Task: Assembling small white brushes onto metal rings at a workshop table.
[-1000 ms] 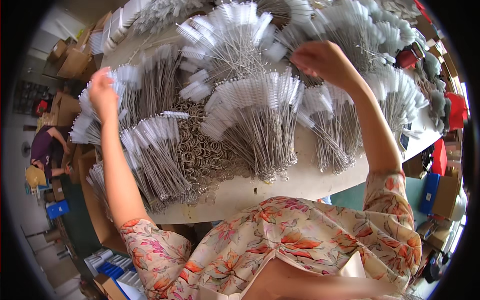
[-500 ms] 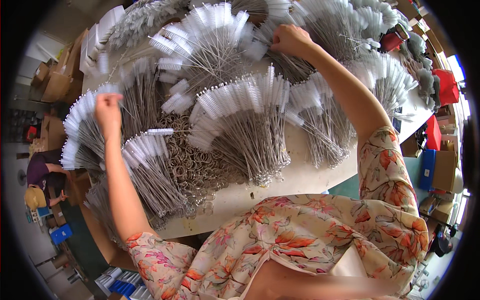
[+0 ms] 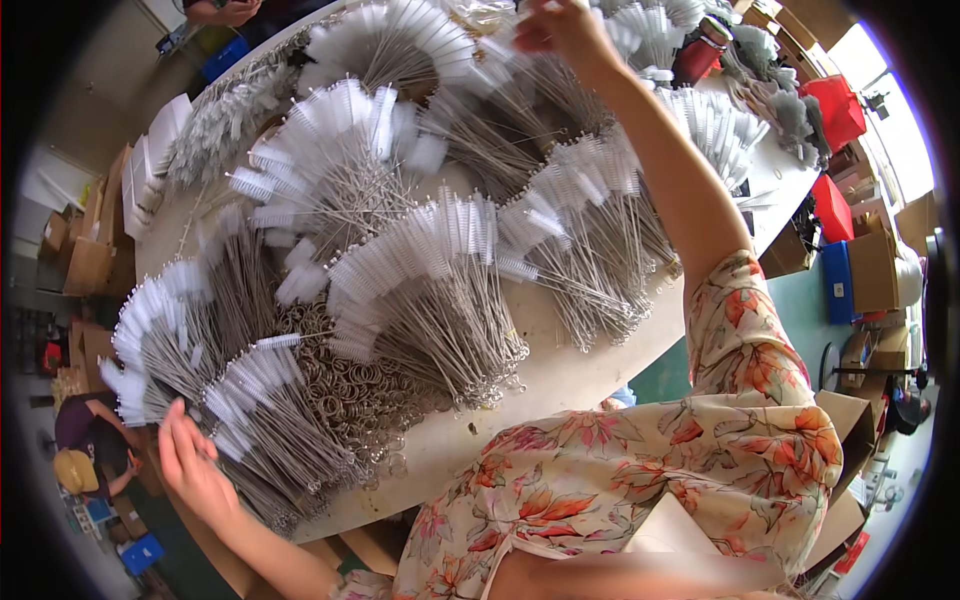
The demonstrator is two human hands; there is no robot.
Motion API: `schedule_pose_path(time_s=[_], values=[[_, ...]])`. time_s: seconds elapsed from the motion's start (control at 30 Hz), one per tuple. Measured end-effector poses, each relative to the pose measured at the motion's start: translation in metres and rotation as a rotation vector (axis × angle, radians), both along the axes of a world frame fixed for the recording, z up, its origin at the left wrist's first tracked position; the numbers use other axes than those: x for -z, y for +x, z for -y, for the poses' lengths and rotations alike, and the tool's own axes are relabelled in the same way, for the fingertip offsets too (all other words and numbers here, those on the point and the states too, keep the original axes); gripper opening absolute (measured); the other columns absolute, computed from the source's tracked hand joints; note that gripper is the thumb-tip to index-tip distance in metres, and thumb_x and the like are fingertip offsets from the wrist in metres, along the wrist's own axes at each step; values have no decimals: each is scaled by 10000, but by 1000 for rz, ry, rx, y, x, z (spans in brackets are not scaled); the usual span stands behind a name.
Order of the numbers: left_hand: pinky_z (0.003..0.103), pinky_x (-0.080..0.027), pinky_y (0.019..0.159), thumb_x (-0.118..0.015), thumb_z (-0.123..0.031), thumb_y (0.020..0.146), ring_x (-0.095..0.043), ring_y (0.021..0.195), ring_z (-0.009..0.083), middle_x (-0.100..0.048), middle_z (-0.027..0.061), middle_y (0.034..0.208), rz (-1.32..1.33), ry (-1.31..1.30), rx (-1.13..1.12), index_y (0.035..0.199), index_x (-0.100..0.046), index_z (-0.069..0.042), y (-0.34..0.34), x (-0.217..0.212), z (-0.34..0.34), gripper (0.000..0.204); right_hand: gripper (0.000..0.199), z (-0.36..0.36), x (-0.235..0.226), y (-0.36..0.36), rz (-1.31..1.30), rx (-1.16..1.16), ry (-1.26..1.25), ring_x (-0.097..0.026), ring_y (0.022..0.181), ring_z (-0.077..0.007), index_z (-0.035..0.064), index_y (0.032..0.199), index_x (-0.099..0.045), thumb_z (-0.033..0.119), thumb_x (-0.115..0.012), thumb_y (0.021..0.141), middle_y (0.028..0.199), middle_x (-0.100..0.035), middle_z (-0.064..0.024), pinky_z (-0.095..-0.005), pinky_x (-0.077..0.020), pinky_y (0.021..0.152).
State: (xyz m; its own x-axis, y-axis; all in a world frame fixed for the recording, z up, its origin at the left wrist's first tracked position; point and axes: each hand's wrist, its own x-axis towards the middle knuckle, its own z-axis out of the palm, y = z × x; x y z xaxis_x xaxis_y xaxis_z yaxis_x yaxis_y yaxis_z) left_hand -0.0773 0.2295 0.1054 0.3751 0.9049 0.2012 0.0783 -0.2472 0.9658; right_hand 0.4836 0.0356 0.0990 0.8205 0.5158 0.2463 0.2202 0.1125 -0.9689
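My left hand [image 3: 195, 470] is by the near left edge of the table, its fingers stretched out and nothing visible in them. Closest to it are a fanned bundle of white-bristled wire brushes [image 3: 165, 325] and another brush bundle [image 3: 290, 420] on its right. My right hand [image 3: 565, 35] reaches to the far side, above more brushes; its fingers are blurred and partly cut by the picture's top. Metal rings [image 3: 355, 385] lie heaped between bundles. A large brush bundle [image 3: 430, 290] fans out in the middle, its looped wire ends toward me.
The table [image 3: 590, 375] carries several more bundles, including a wide fan [image 3: 390, 45] at the back. A dark red jar [image 3: 700, 50] stands far right. Boxes [image 3: 865, 275] line the right side. One person [image 3: 80, 465] is at the left; another person's hand [image 3: 235, 12] shows at the top.
My left hand has come from above the left bundle toward the near left edge, fingers now spread. My right hand has reached farther away. The whole view has shifted.
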Motion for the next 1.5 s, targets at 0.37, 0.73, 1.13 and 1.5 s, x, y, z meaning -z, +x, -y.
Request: schedule_pose_path(time_s=[0.37, 0.73, 1.13, 1.5], values=[[162, -166, 351, -445, -312, 944, -267, 449, 4, -403, -24, 673, 17, -324, -424, 1053, -552, 20, -86, 45, 97, 365, 454, 110, 25, 173, 743, 438, -1284, -634, 697, -280, 18, 739, -669, 459, -679, 634, 724, -638, -166, -396, -487, 674], [177, -172, 380, -447, -259, 944, -266, 465, 19, -404, -16, 662, 158, -353, -287, 994, -590, 10, -79, 63, 118, 309, 268, 75, -64, 108, 1300, 432, -388, -602, 630, -144, 79, 984, -614, 274, -464, 875, 788, -614, -110, -273, -473, 633], [167, -200, 378, -449, -215, 945, -302, 466, 28, -442, 6, 681, 347, -436, -212, 951, -587, 19, -102, 88, 169, 272, 410, -114, 10, -131, 881, -179, -895, -636, 772, -291, 123, 799, -704, 519, -638, 713, 795, -659, -117, -386, -507, 682], [176, -226, 423, -481, -210, 925, -304, 504, 20, -419, -27, 645, 282, -362, -187, 938, -605, 8, -72, 79, 172, 251, 240, -89, -41, -188, 594, -226, 53, -486, 554, -56, 75, 926, -617, 250, -454, 936, 642, -563, 4, -221, -373, 473]])
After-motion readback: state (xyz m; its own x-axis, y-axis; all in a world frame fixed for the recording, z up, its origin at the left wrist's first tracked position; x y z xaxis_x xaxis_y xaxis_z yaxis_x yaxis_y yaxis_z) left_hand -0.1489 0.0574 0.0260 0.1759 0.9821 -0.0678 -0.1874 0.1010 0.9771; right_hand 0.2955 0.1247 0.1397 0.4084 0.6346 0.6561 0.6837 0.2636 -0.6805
